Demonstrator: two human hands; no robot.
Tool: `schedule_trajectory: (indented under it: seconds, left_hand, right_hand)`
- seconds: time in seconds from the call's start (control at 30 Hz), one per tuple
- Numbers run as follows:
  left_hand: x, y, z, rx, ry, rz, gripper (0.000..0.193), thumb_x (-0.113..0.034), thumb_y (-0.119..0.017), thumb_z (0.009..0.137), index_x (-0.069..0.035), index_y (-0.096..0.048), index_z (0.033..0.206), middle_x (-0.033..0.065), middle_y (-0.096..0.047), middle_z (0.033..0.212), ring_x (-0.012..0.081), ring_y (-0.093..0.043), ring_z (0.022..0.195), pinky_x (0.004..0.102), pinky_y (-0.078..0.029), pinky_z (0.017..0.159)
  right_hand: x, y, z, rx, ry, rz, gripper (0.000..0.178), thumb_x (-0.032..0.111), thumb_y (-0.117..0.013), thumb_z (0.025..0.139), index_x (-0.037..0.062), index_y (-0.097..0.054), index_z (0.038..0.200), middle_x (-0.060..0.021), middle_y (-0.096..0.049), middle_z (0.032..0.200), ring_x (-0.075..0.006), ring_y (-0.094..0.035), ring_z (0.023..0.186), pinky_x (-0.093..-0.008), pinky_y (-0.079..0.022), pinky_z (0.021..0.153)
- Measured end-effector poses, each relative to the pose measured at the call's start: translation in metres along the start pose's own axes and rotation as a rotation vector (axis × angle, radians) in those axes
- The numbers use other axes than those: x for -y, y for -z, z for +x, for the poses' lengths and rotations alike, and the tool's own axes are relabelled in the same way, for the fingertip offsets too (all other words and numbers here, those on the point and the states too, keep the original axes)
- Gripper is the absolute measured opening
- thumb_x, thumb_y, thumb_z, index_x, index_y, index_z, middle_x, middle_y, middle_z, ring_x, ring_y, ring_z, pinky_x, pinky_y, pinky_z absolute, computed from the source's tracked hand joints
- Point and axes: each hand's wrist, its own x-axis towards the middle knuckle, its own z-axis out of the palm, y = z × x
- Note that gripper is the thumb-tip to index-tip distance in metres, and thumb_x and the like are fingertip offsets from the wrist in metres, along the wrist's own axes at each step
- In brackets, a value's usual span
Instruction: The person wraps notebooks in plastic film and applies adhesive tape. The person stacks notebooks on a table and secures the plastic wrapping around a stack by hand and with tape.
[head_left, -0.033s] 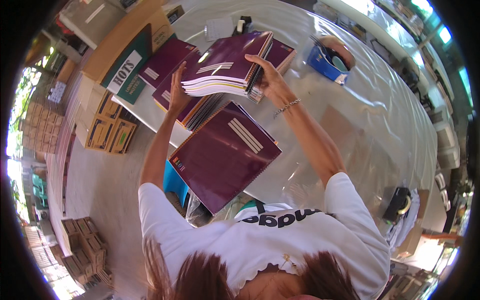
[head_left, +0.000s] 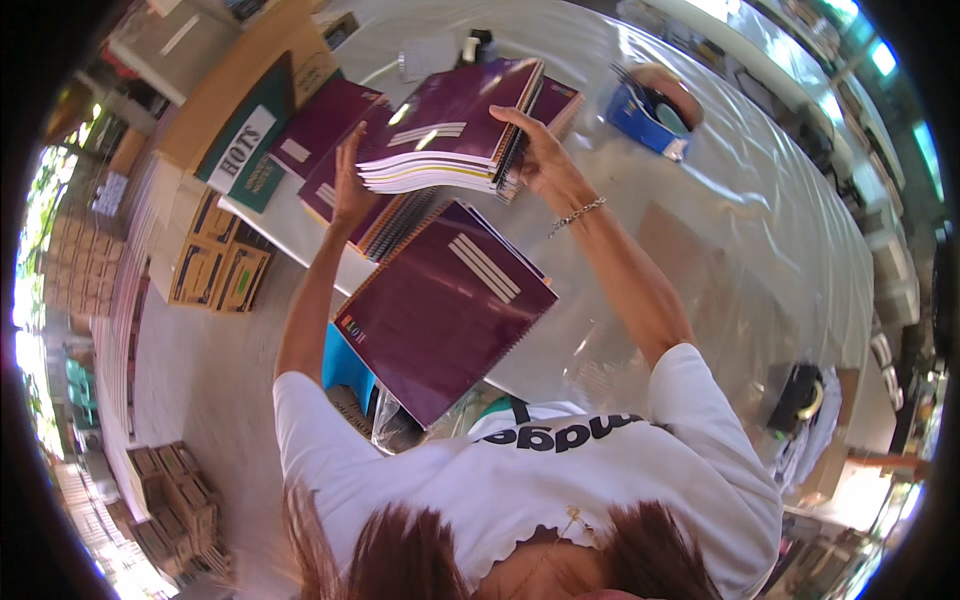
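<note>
Between my two hands I hold a stack of maroon spiral notebooks [head_left: 465, 105], raised above the table with the page edges toward me. My left hand [head_left: 350, 185] presses its upright fingers along the left side. At the right, my right hand [head_left: 537, 155] grips the spiral-bound side, thumb on the top cover. Nearer me lies another maroon spiral notebook pile [head_left: 445, 325], set at an angle at the table edge. Behind my left hand are more maroon notebooks [head_left: 322, 125], and a further pile [head_left: 558, 103] is partly hidden behind the held stack.
A cardboard box [head_left: 250, 75] with a green panel stands at the left, above smaller yellow-marked boxes [head_left: 215, 255]. A blue container [head_left: 645, 125] with tools sits at the right on the plastic-covered table [head_left: 770, 215]. A tape dispenser [head_left: 800, 400] lies at the right edge.
The view shifts slightly. Both hands keep the same hold on the notebook stack.
</note>
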Motion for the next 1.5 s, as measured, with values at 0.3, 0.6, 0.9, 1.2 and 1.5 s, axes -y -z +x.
schedule_trajectory:
  seconds: [0.3, 0.6, 0.9, 1.2, 1.5]
  left_hand:
    - [-0.203, -0.035, 0.033, 0.413, -0.101, -0.628, 0.083, -0.009, -0.082, 0.058, -0.006, -0.039, 0.129, 0.01, -0.047, 0.128, 0.0224, -0.043, 0.121, 0.0361, -0.033, 0.105]
    - [-0.376, -0.111, -0.015, 0.912, -0.007, -0.777, 0.069, -0.013, -0.084, 0.058, -0.01, -0.047, 0.117, 0.0082, -0.057, 0.108, 0.0203, -0.058, 0.099, 0.0359, -0.048, 0.088]
    - [-0.454, -0.188, -0.088, 1.098, 0.29, -0.964, 0.076, -0.019, -0.084, 0.062, -0.008, -0.042, 0.124, 0.0062, -0.055, 0.111, 0.0185, -0.054, 0.105, 0.0334, -0.043, 0.092]
    - [-0.456, -0.201, -0.146, 1.059, 0.492, -0.808, 0.093, -0.023, -0.082, 0.066, -0.008, -0.026, 0.138, 0.0121, -0.046, 0.129, 0.0243, -0.044, 0.122, 0.0357, -0.035, 0.101]
    - [-0.443, -0.218, -0.147, 1.053, 0.191, -1.114, 0.082, -0.012, -0.077, 0.059, -0.006, -0.036, 0.129, 0.0031, -0.045, 0.12, 0.0148, -0.043, 0.111, 0.0262, -0.033, 0.099]
  right_hand:
    - [0.058, 0.091, -0.208, -0.148, 0.135, 0.377, 0.036, 0.018, -0.066, 0.082, 0.0007, -0.056, 0.113, -0.0073, -0.06, 0.112, -0.0187, -0.064, 0.088, -0.0368, -0.052, 0.086]
    - [0.047, 0.217, -0.423, -0.278, -0.089, 0.559, 0.048, 0.037, -0.052, 0.091, -0.0013, -0.049, 0.119, -0.018, -0.057, 0.115, -0.0262, -0.062, 0.095, -0.0368, -0.059, 0.072]
    - [0.03, 0.343, -0.559, -0.275, -0.443, -0.194, 0.055, 0.041, -0.045, 0.093, -0.0024, -0.038, 0.127, -0.0164, -0.054, 0.098, -0.0267, -0.063, 0.087, -0.0332, -0.057, 0.066]
    - [-0.062, 0.413, -0.532, -0.47, -0.077, -0.861, 0.061, 0.026, -0.069, 0.081, 0.0053, -0.043, 0.132, -0.0158, -0.049, 0.129, -0.0282, -0.043, 0.121, -0.0372, -0.035, 0.101]
    - [-0.043, 0.396, -0.527, -0.431, 0.233, -1.099, 0.064, 0.029, -0.067, 0.077, 0.0048, -0.039, 0.13, -0.0112, -0.042, 0.132, -0.0266, -0.038, 0.123, -0.0405, -0.033, 0.103]
